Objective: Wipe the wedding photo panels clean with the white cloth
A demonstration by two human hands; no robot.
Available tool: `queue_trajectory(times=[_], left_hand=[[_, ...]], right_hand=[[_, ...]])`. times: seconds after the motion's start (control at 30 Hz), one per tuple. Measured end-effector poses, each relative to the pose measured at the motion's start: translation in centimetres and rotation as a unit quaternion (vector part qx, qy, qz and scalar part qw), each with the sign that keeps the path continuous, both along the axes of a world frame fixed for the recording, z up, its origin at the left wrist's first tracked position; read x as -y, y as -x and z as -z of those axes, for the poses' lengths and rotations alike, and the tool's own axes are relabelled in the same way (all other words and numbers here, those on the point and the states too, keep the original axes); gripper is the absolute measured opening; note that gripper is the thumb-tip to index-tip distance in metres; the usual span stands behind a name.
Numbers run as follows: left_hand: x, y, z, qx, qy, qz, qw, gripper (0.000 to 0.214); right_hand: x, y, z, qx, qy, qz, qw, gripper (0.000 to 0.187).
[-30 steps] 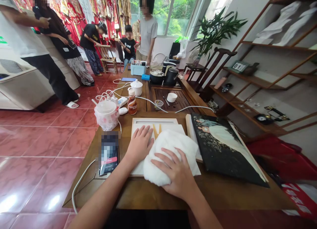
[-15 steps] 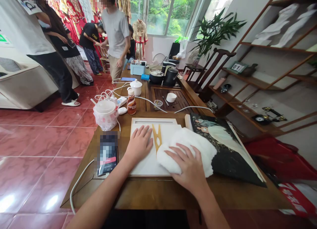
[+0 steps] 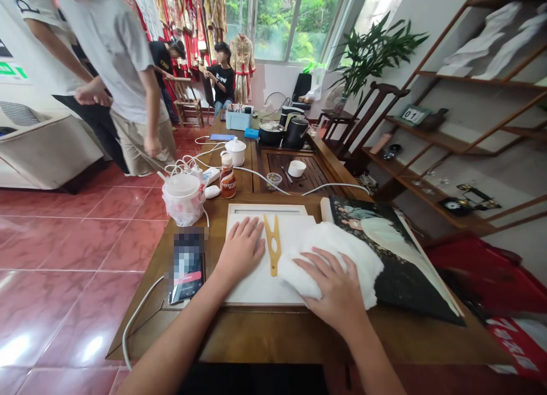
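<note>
My left hand [image 3: 241, 251] lies flat, fingers out, on the left part of a white sheet over a pale wooden frame [image 3: 269, 208]. Just right of its fingertips is a flat yellow, scissor-shaped piece [image 3: 273, 252] with two prongs pointing away from me and an oval hole. My right hand [image 3: 335, 289] rests on top of a fluffy wad of white cotton wadding [image 3: 329, 244], its fingers spread; its thumb is mostly hidden. The wadding covers the sheet's right side and overlaps a dark picture panel [image 3: 410, 281] with pale-robed figures.
Left of the frame lies a phone [image 3: 187, 269] on a cable. Behind it stand a bagged white tub [image 3: 183, 198], a brown bottle [image 3: 228, 177] and a lidded white cup [image 3: 235, 151]. A tea tray [image 3: 273, 161] is farther back. Several people stand or sit beyond.
My right hand and the wadding have shifted right, uncovering the lower end of the yellow piece. My left hand stays put. A person in a grey shirt has walked nearer on the left.
</note>
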State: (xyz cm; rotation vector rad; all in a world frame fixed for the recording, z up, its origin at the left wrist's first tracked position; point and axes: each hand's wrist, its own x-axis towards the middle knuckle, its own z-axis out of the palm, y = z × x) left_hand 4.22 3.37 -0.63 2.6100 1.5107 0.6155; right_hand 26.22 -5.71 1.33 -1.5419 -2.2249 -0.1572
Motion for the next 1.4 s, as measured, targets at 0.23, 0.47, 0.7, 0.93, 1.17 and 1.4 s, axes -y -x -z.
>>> queue_trajectory(times=[0.23,0.47,0.7,0.93,1.17,1.4], left_hand=[[0.0,-0.1,0.0,0.004,-0.002,-0.003,1.000,0.044],[0.1,-0.2,-0.7,-0.005,-0.004,0.008,1.000,0.042],[0.1,-0.1,-0.4,0.002,-0.004,-0.001,1.000,0.044],[0.0,0.0,-0.3,0.005,0.000,-0.002,1.000,0.044],[0.1,-0.3,-0.6,-0.001,-0.001,0.001,1.000,0.044],[0.2,-0.1,-0.6,-0.002,-0.002,0.006,1.000,0.042]], right_hand=[[0.3,0.1,-0.1,-0.003,0.002,-0.004,1.000,0.047],[1.0,5.2,-0.1,0.015,0.010,-0.140,0.990,0.048],[0.6,2.5,0.0,0.000,0.011,-0.087,0.996,0.047],[0.5,-0.8,-0.3,0.004,0.004,0.021,1.000,0.041],[0.7,3.8,-0.3,0.000,0.007,-0.092,0.996,0.046],[0.6,4.7,-0.9,0.034,0.024,-0.155,0.987,0.046]])
